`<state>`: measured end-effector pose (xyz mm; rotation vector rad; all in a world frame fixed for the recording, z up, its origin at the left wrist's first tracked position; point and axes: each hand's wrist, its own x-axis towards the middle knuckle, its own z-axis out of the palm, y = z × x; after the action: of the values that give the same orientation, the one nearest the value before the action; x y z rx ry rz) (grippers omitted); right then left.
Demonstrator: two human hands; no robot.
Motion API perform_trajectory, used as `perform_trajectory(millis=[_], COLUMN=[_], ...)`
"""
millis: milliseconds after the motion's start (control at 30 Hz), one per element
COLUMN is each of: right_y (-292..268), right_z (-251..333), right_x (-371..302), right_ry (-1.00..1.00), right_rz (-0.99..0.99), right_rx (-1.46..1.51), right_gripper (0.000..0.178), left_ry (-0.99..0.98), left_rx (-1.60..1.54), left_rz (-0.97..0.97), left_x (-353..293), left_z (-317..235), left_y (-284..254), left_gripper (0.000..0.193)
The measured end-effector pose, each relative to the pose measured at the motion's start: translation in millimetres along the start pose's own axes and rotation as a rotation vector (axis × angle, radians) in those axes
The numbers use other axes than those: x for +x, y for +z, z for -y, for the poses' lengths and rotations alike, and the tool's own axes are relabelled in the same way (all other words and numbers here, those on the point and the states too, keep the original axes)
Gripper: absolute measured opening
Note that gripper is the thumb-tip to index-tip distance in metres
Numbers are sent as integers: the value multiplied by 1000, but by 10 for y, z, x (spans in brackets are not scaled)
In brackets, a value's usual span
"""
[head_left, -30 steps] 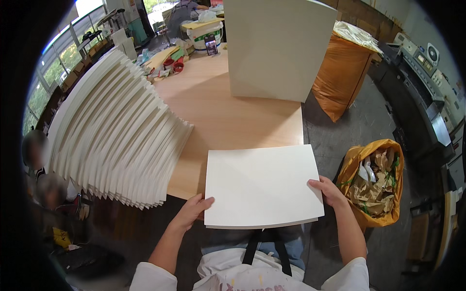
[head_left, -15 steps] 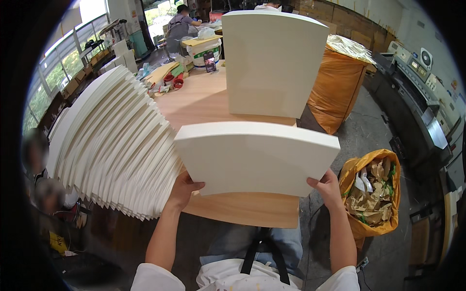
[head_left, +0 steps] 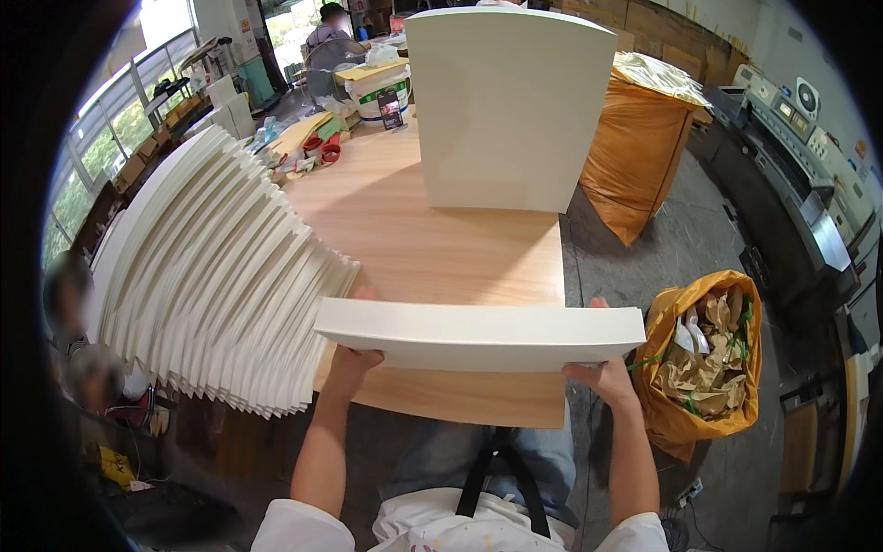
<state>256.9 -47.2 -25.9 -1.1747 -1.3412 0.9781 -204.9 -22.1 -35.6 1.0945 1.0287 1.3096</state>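
I hold a white flat board [head_left: 478, 336] up on edge over the near end of the wooden table [head_left: 432, 248]. My left hand [head_left: 349, 363] grips its lower left corner and my right hand [head_left: 598, 373] grips its lower right corner. To the left lies a large fanned stack of similar white boards [head_left: 202, 276]. A tall upright stack of white boards [head_left: 510, 106] stands at the table's far side.
An orange bag of paper scraps [head_left: 704, 359] stands on the floor at right. A bigger orange sack [head_left: 639, 152] sits behind it. A grey machine [head_left: 800, 184] lines the right wall. A bucket [head_left: 377, 92], clutter and a person [head_left: 326, 32] are at the far end.
The board lay flat on the table's near edge; both hands lifted and tilted it until it stands nearly edge-on toward me.
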Motion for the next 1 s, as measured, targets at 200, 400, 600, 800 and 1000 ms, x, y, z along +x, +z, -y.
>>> perform_trajectory(millis=[200,400,600,800,1000], right_y=[93,-16,112,35,107], right_z=[122,61,3,66,248], right_x=[145,106,73,49,58], right_ry=[220,193,116,187,184], right_rz=[43,131,4,106,93], right_rx=[145,284,164,111,51], right_gripper=[110,92,77,59,56], left_ry=[-180,-5,-61,-4,-51], left_rx=[310,165,217,254,306], left_rz=[-190,-105,-129,-67,-21], left_x=[50,49,36,-16,19], left_z=[-68,6,43,-19,18], left_y=[36,142,115,140,3], left_gripper=[72,62,61,59,51])
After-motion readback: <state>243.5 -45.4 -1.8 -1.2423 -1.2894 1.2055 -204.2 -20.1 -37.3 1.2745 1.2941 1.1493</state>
